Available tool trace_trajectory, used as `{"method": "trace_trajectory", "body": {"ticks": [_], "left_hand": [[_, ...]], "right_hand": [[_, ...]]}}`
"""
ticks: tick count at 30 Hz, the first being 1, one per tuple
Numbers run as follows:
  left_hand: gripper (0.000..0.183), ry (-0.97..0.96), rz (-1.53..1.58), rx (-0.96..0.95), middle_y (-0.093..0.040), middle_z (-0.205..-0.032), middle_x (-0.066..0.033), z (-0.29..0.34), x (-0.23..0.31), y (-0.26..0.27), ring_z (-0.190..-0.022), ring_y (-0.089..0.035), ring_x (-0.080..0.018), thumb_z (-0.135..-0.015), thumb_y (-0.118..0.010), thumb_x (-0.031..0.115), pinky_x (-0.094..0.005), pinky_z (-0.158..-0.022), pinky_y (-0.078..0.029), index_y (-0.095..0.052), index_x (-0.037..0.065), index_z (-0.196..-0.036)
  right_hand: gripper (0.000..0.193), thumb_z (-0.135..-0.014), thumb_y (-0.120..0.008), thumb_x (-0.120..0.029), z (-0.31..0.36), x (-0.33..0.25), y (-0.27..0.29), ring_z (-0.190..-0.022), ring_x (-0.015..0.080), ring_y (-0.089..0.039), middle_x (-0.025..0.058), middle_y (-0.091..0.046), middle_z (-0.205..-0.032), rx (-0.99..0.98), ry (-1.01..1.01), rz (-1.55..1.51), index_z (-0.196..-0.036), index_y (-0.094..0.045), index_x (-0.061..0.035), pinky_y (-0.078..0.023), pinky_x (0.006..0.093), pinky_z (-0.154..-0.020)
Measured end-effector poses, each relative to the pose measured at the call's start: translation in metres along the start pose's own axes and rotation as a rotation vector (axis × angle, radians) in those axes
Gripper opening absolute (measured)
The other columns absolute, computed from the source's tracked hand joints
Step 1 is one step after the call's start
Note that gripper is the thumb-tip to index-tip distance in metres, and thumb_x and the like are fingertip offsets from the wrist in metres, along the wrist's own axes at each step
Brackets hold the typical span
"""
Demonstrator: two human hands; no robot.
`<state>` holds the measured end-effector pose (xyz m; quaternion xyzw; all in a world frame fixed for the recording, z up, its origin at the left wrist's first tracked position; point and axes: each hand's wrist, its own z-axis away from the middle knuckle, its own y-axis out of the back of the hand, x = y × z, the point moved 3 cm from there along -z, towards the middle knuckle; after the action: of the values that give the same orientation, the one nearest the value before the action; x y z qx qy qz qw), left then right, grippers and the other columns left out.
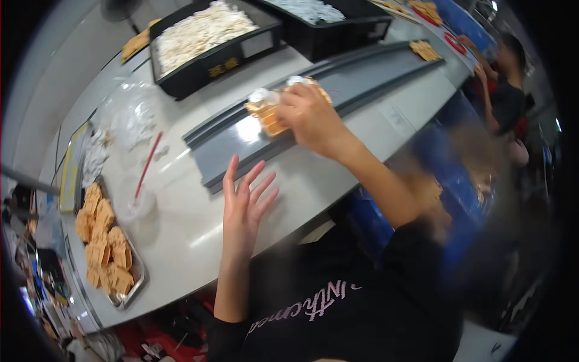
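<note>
My right hand point(313, 120) is over a long grey channel-shaped track point(362, 78), its fingers closed on an orange-tan moulded piece point(274, 123). White rounded parts point(259, 95) show along the far edge of that piece; my fingers hide much of it. Nearer to me and to the left, my left hand point(244, 208) is raised above the white table with its fingers spread and nothing in them. Another tan piece point(425, 50) lies at the far right end of the track.
Two black bins stand behind the track, one with cream-white parts point(202, 30), one with pale parts point(307, 11). On the left are a metal tray of tan pieces point(105, 247), a clear cup with a red straw point(148, 166) and plastic bags point(129, 114). Another person point(506, 84) sits far right.
</note>
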<state>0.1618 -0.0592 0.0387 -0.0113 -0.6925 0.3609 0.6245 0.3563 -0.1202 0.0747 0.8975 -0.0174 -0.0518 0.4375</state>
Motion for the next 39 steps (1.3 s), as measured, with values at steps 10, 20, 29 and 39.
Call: {"method": "trace_trajectory", "body": {"ticks": [10,20,29,39], "left_hand": [[0.062,0.278,0.435,-0.034,-0.033,-0.146,-0.0137,0.010,-0.055,-0.058,-0.132,-0.038,-0.0311,-0.099,-0.030,0.051,-0.0564,-0.103,-0.037,-0.023,0.012,-0.147],[0.065,0.385,0.415,-0.143,-0.036,-0.144,-0.0135,0.013,-0.079,-0.067,-0.131,-0.037,-0.0408,-0.098,-0.031,0.051,-0.0592,-0.102,-0.037,-0.023,0.008,-0.146],[0.060,0.388,0.399,-0.062,-0.038,-0.142,-0.0147,0.021,-0.082,-0.055,-0.130,-0.039,-0.0405,-0.098,-0.032,0.046,-0.0608,-0.102,-0.036,-0.025,0.008,-0.145],[0.061,0.390,0.394,-0.083,-0.038,-0.143,-0.0165,0.024,-0.083,-0.062,-0.130,-0.039,-0.0388,-0.097,-0.033,0.044,-0.0598,-0.102,-0.037,-0.025,0.007,-0.145]], "right_hand": [[0.004,-0.076,-0.060,-0.008,0.111,-0.071,0.085,-0.080,0.0216,-0.059,0.0060,-0.060,-0.083,0.202,-0.072,-0.186,-0.078,-0.060,-0.0040,-0.049,0.0337,-0.073],[0.019,-0.071,-0.058,0.002,0.474,0.129,0.058,-0.097,0.0322,-0.056,0.0131,-0.060,-0.097,-0.257,-0.890,0.723,-0.090,-0.059,-0.0010,-0.046,0.0409,-0.085],[0.029,-0.071,-0.066,-0.006,0.437,0.140,0.084,-0.090,0.0369,-0.054,0.0146,-0.053,-0.086,-0.167,-0.938,0.517,-0.097,-0.056,-0.0006,-0.046,0.0424,-0.083],[0.060,-0.070,-0.076,-0.014,0.457,0.124,0.016,-0.102,0.0381,-0.054,0.0239,-0.051,-0.115,-0.188,-1.125,-0.127,-0.120,-0.052,0.0071,-0.045,0.0391,-0.089]]}}
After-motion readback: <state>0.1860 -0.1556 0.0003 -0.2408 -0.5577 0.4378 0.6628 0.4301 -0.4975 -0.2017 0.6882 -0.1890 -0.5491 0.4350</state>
